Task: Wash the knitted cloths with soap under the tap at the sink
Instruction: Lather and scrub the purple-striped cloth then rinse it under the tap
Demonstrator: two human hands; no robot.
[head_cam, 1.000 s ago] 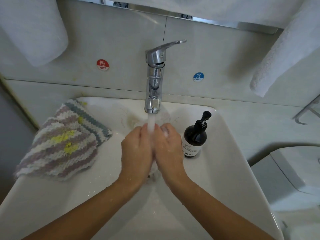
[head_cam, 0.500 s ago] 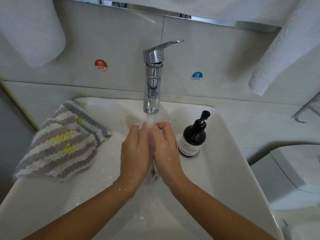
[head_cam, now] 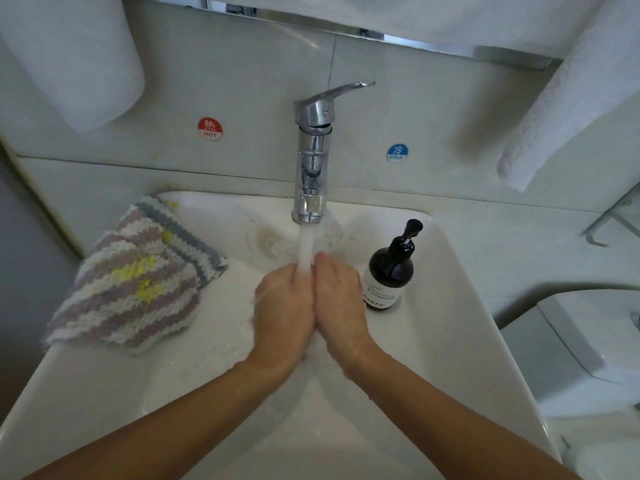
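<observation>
Both palms are pressed together mid-frame, left hand (head_cam: 284, 306) and right hand (head_cam: 341, 303), fingers straight and holding nothing visible, so the tap (head_cam: 313, 147) stream rinses between them. The knitted cloths (head_cam: 135, 275) wait on the sink (head_cam: 460, 323) rim at left, soap bottle (head_cam: 389, 271) right. Since a second ago, the fingertips sit lower under the spout.

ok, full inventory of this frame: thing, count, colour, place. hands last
knitted cloths: stacked, at least two, pink-white and grey-white stripes with yellow stains, sink's left rim
sink: 1, white, centre
tap: 1, chrome, back of sink, water running
soap bottle: 1, black pump, white label, right of hands, in sink
HOT sticker: 1, red, wall left of tap
COLD sticker: 1, blue, wall right of tap
towels: 2, white, hanging top left and right
left hand: pressed against right, under stream
right hand: same
</observation>
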